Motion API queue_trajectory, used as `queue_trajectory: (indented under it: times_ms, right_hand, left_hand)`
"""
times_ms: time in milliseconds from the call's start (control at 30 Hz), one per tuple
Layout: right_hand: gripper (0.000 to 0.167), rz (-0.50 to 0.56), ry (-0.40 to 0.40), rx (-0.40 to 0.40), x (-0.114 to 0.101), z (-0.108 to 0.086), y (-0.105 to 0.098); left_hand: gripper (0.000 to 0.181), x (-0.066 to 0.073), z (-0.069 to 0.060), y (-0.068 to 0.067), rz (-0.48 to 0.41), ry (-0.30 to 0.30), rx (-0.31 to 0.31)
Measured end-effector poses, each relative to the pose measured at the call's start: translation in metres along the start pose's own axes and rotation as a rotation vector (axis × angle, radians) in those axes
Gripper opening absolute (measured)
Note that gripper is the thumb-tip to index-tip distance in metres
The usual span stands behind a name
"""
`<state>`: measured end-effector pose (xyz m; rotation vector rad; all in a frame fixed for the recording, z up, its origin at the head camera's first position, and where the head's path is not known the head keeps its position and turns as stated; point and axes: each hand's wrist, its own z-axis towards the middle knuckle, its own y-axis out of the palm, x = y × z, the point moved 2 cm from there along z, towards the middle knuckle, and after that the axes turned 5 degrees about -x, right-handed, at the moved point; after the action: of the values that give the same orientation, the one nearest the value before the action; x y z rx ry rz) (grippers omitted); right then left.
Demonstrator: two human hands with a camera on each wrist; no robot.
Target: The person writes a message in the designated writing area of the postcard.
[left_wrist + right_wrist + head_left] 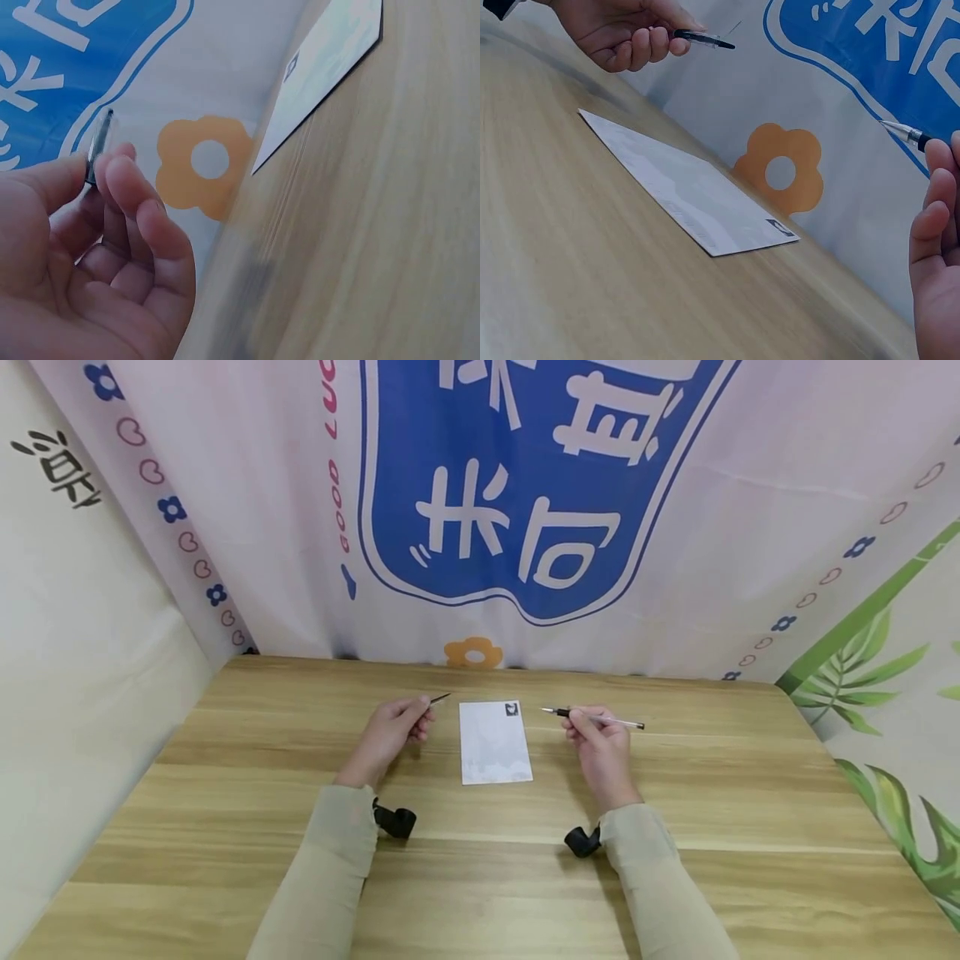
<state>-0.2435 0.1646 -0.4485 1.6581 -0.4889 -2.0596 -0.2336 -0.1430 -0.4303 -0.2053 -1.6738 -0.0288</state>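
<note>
Between finger and thumb, my left hand pinches a pen cap, clear with a dark clip, left of the paper. My right hand holds an uncapped pen with a clear barrel, its silver tip pointing left. A white card with a small dark stamp-like picture in its upper right corner lies flat on the table between the two hands. Neither hand touches the card. In the right wrist view the cap and the bare pen tip stand well apart.
The wooden table ends at a hanging cloth with a blue sign print and an orange flower. Black wrist cameras sit at both sleeves. A wall with painted leaves stands on the right.
</note>
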Motion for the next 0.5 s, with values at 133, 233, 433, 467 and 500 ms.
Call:
queue_trajectory:
  times_ms: [133,233,433,467,500]
  right_hand:
    - [0.009,-0.001,0.008,-0.001,0.003,-0.001,0.001]
    - [0.008,0.005,0.019,-0.007,0.004,-0.002,0.002]
    - [0.005,0.000,0.029,-0.012,0.007,-0.003,0.002]
    - [0.004,-0.004,0.031,-0.012,0.008,-0.003,0.002]
    - [0.004,-0.006,0.033,-0.012,0.008,-0.003,0.002]
  left_hand:
    - [0.047,-0.004,0.001,-0.004,0.019,0.000,0.041]
    - [0.047,-0.008,0.001,-0.007,0.024,-0.003,0.065]
    - [0.044,-0.010,0.002,-0.013,0.044,-0.021,0.103]
    - [0.043,-0.010,0.002,-0.015,0.052,-0.025,0.110]
    - [0.043,-0.010,0.002,-0.016,0.062,-0.029,0.116]
